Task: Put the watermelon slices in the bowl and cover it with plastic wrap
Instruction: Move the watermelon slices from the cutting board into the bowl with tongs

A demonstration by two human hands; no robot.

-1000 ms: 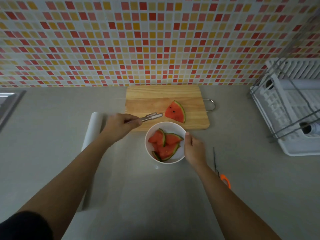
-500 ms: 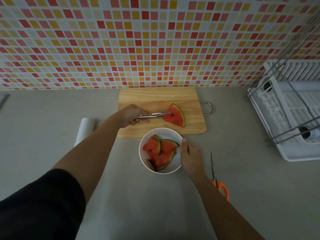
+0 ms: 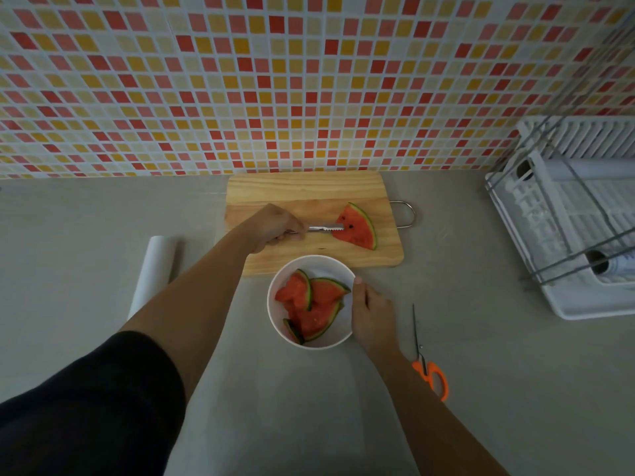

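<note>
Tongs (image 3: pixel 321 228), grasped by the left hand (image 3: pixel 276 225), have been advanced to the last slice (image 3: pixel 357 230) beyond the fingers (image 3: pixel 292 236); the bowl (image 3: pixel 319 264) is gripped by the right hand (image 3: pixel 372 316). A pinch is needed next.

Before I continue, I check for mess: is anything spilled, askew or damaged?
Nothing stands out. The bowl stands upright with slices inside, one slice lies on the cutting board at the tongs, and the counter shows no spill.

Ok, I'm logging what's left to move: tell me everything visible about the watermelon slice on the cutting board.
The watermelon slice is a flat wedge: red flesh, a few dark seeds, green rind along its curved right edge. It lies on the wooden cutting board's right half; metal tongs in the left hand touch its left corner.
</note>
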